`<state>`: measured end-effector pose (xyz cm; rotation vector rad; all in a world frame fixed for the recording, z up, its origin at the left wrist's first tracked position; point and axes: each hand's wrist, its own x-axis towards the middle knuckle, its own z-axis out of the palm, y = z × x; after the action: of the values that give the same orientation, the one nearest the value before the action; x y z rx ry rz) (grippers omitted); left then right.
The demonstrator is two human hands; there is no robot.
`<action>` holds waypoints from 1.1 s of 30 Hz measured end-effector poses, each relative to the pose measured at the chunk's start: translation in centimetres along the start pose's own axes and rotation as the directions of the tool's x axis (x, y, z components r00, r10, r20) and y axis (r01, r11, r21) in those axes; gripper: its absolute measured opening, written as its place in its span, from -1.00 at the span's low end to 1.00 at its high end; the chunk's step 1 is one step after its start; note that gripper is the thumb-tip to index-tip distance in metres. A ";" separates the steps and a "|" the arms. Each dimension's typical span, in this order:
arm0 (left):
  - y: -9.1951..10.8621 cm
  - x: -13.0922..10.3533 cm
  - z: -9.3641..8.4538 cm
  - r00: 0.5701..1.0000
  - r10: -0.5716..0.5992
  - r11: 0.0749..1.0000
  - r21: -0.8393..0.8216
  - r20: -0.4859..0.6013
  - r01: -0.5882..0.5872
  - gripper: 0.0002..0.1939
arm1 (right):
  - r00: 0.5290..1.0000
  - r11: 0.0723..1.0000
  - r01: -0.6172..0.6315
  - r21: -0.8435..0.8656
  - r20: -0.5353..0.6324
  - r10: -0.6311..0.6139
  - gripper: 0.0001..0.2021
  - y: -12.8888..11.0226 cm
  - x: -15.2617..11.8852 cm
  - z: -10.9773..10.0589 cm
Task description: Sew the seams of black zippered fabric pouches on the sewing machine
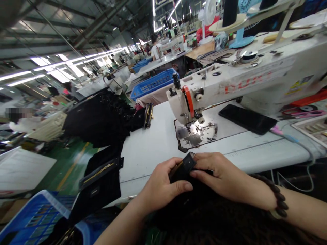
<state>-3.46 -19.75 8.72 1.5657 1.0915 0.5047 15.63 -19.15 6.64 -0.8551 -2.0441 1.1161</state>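
Table is biggest: near edge runs just past the hands, approx. under the wrists' far side; room to slide looks widest L of the machine, whose needle area sits beyond the hands & is the hard limit ahead. Black cloth hangs off the L side, prob. snags if swung into. Phone lies R, near the machine base. Black piece is at the near edge, btwn both hands; body looks light, soft, floppy, not fragile, prob. not slippery. L hand is part-curled, thumb on top, fingers behind, gripping its L side; R hand is nearly closed, thumb & fingers pinching by the end. That end looks thicker, stiffer: best pinch pt., w/ the floppy part supported.
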 end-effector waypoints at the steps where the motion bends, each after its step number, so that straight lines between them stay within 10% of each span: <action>1: 0.2 0.2 -0.2 1.000 0.017 1.000 0.014 -0.005 -0.017 -0.55 | 1.000 1.000 -0.003 -0.009 0.000 0.003 -0.83 -0.1 0.1 0.1; 10: 0.0 1.1 -0.3 0.985 -0.033 0.999 0.031 -0.169 0.039 -0.76 | 0.999 0.999 -0.041 -0.010 0.021 0.041 -0.76 0.4 0.7 0.5; 33: -0.8 1.3 -0.3 0.994 -0.036 0.997 0.065 -0.104 0.043 -0.75 | 0.997 0.994 -0.065 -0.088 -0.056 0.061 -0.71 0.8 1.2 1.0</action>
<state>-3.35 -18.47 7.82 1.5878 1.2266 0.5313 14.37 -18.32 5.78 -0.9896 -2.0486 1.0310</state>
